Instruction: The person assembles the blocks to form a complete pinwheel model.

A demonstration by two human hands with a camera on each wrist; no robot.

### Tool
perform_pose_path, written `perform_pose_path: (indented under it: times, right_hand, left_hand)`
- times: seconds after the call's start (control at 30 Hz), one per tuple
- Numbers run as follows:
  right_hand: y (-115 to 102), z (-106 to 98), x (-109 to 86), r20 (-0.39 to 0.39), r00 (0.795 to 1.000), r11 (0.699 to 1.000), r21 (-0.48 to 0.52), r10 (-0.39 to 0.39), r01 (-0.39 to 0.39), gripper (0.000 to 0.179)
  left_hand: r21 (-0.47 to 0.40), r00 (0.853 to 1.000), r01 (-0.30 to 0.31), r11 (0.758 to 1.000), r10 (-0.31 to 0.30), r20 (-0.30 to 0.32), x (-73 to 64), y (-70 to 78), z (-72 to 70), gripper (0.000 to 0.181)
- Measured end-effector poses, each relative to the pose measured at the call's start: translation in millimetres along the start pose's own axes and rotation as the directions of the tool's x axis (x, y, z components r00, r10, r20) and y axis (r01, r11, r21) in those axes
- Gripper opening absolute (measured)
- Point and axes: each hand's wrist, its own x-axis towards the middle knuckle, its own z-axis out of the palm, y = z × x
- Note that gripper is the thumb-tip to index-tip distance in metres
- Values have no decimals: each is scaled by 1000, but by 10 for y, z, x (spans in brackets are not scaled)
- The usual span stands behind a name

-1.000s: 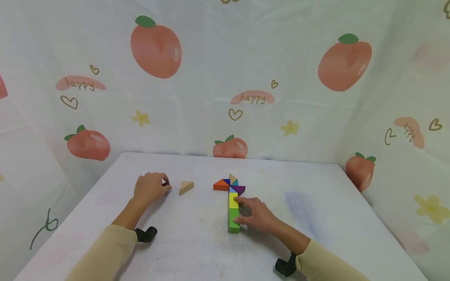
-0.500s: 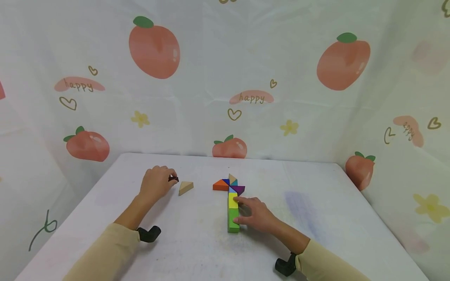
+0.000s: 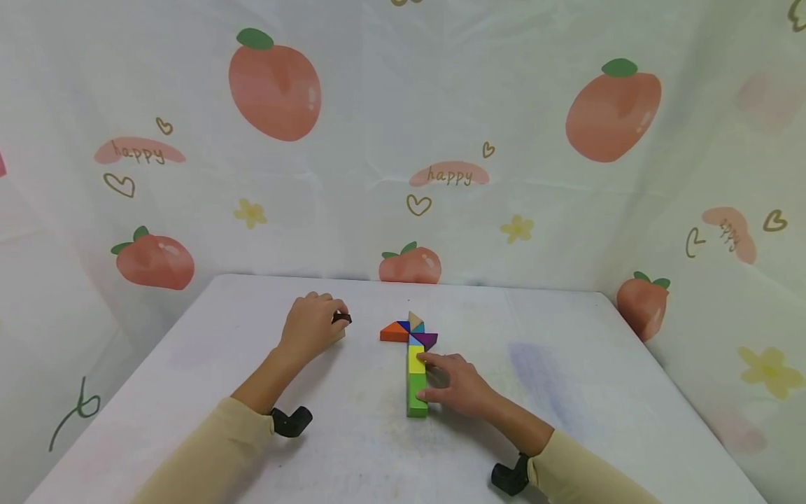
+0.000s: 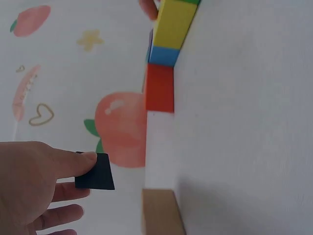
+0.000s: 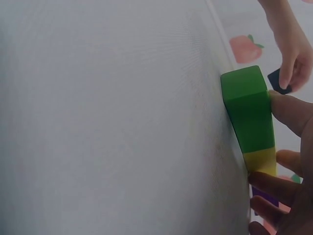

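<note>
Head view: left hand [image 3: 313, 325] lifted a little over the white table [image 3: 567, 392], well to the left of the coloured block figure [image 3: 412, 350], pinching a small dark piece [image 3: 342, 318] between thumb and fingertips. Right hand [image 3: 455, 383] just right of the figure, fingers straight, touching the yellow block [image 3: 415, 359] and the green block [image 3: 417, 395].

Left wrist view: dark piece [image 4: 95, 172] thin, flat, held by one corner only; tan block [image 4: 161, 211] below it on the table. Probably light, rigid wood with smooth paint, so easy to slip; better taken by two opposite flat edges.

Right wrist view: thumb against the end of the green block [image 5: 248, 108], fingers along the yellow one [image 5: 261, 160], steadying, not gripping.
</note>
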Motion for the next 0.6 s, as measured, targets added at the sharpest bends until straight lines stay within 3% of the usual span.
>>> perform_pose_path:
  times: [0.3, 0.6]
  right_hand:
    - [-27, 4, 3, -2, 1000, 1000, 2, 2, -2, 71]
    - [-17, -3, 6, -7, 1000, 1000, -10, 9, -9, 71]
  left_hand:
    - [30, 999, -35, 999, 34, 41, 29, 244, 215, 13]
    - [26, 994, -17, 1000, 14, 105, 65, 482, 400, 18]
